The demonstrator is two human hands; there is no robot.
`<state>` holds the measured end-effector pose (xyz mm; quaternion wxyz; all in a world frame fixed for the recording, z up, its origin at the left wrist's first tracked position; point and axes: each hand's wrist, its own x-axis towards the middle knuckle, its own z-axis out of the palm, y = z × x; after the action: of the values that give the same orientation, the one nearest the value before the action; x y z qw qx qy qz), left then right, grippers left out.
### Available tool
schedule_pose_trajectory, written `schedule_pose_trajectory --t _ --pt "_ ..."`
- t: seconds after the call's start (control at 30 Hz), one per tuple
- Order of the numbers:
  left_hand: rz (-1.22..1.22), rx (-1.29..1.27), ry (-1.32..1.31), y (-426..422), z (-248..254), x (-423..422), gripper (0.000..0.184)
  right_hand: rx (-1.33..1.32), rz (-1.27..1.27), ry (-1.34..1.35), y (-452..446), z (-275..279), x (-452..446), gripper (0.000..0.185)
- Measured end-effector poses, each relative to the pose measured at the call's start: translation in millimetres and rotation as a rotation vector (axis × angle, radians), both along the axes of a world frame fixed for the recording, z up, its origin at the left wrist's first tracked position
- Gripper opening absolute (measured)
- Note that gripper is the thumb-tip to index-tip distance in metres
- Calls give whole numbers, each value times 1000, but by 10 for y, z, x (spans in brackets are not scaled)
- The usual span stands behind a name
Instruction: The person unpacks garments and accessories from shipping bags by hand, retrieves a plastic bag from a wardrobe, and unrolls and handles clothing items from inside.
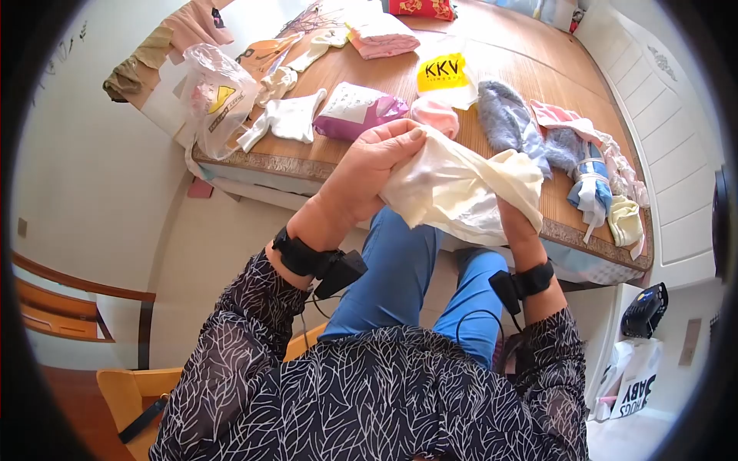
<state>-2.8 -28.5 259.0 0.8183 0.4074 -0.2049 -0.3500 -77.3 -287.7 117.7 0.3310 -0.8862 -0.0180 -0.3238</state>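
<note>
A pale cream cloth garment (pixel 453 188) is held up in front of me over the near edge of the bed; its exact kind is not clear. My left hand (pixel 377 157) is closed on its upper left edge, thumb on top. My right hand (pixel 516 221) goes under or into the cloth at its right side, so its fingers are hidden. Behind the garment lie a purple-and-white package (pixel 359 111), a rolled pink cloth (pixel 436 117) and a yellow KKV bag (pixel 443 74). To the right is a fluffy grey-blue item (pixel 500 115).
A white plastic bag (pixel 217 96) stands at the bed's left corner beside white baby clothes (pixel 292 117). Folded pink cloth (pixel 382 36) lies farther back. A tied blue bundle (pixel 592 184) and a pale yellow cloth (pixel 625 221) lie at the right edge.
</note>
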Motion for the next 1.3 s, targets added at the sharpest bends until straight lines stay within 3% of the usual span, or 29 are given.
schedule_pose_trajectory --t 0.1,0.23,0.27,0.37,0.47,0.5,0.53,0.63,0.7,0.73,0.83,0.87,0.9,0.97,1.03,1.1,1.13,1.23,1.3 --pt "-30 -7 24 -93 98 -3 24 217 -127 -153 -33 -176 154 26" --pt "-77 51 66 -197 2 -19 27 1739 714 -286 -67 322 117 35" --pt "-99 77 71 -233 -50 -32 28 1821 571 -278 20 568 150 37" --pt "-170 120 96 -318 -142 -160 29 1720 962 -54 -315 391 266 39" --pt "-274 123 74 -380 -205 -146 27 1129 628 159 -115 162 325 34" --pt "-276 128 69 -428 -195 -140 27 1216 763 303 95 232 125 34" --pt "-280 130 59 -483 -141 -103 26 720 654 258 191 359 -105 35" --pt "-352 103 12 -533 62 48 23 170 287 380 122 507 -342 38" --pt "-440 112 -64 -516 99 159 22 277 379 136 27 461 -366 37" --pt "-479 186 -174 -509 99 199 20 819 562 210 -35 421 -360 36" --pt "-287 654 -883 -609 39 266 15 645 443 184 -116 399 -415 37" --pt "-103 699 -1095 -655 -96 347 13 1004 513 290 -83 394 -403 36" --pt "-65 682 -1141 -685 -186 443 13 1386 520 363 -49 390 -393 37" --pt "42 656 -1244 -732 -233 580 15 1670 596 471 11 482 -389 42" --pt "155 724 -1347 -774 -315 652 17 1713 786 287 135 965 -496 36" --pt "238 877 -1437 -808 -717 804 20 1789 874 155 247 1201 -578 34" --pt "161 861 -1279 -840 -787 791 26 1842 873 109 288 1237 -612 35" --pt "-107 762 -415 -948 -791 639 29 1879 751 113 323 1106 -571 44" --pt "-232 610 -348 -961 -821 538 31 1919 643 281 230 961 -518 48"
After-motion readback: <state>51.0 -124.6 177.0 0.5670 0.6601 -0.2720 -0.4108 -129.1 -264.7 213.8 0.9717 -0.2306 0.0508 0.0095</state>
